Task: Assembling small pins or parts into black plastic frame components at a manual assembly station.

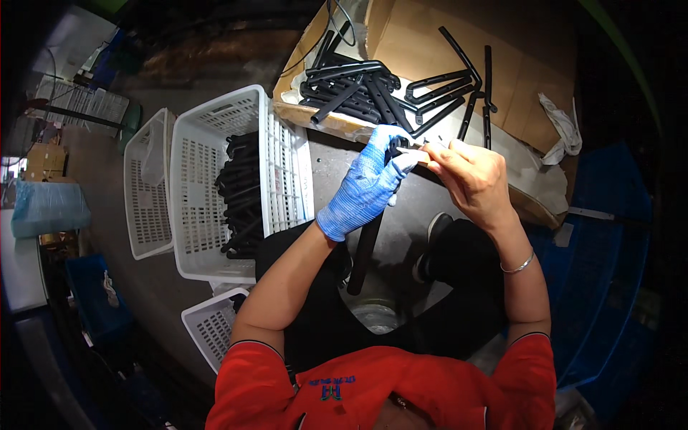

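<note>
Black strip in hand, small tool at its upper end.

Your gloved left hand is closed around a long black plastic strip hanging between your knees; your bare right hand pinches a small tool against its top. Left of your hands: white basket of black parts. Beyond them: loose black strips on cardboard.

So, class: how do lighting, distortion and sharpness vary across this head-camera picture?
Head view: light is strongest at the centre, on the gloved left hand, bare right hand and white basket; the rim falls into darkness. Fisheye bends the cardboard box edges. The centre is fairly sharp; the dark borders lose detail.
</note>
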The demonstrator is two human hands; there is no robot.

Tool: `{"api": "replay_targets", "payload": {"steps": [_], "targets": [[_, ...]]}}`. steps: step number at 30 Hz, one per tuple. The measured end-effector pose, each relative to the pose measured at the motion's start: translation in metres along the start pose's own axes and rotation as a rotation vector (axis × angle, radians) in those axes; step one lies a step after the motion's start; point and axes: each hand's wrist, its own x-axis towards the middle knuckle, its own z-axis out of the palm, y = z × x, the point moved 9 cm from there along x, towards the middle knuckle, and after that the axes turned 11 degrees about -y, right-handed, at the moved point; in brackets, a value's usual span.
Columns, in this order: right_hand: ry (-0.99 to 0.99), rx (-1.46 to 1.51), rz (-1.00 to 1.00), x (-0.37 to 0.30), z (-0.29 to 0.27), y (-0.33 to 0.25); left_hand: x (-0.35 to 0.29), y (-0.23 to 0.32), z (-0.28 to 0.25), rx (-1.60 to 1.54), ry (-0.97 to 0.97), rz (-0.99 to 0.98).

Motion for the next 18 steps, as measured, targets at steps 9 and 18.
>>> {"api": "replay_targets", "payload": {"steps": [9,18], "targets": [[0.039,-0.018,-0.027,-0.0002,-0.0011,-0.0032,0.0016,0.0043,-0.0030,0.103,0.014,0.038],[0.035,0.010,-0.001,-0.0011,-0.0001,-0.0016,-0.0007,0.0036,-0.0022,0.019,0.023,0.024]]}}
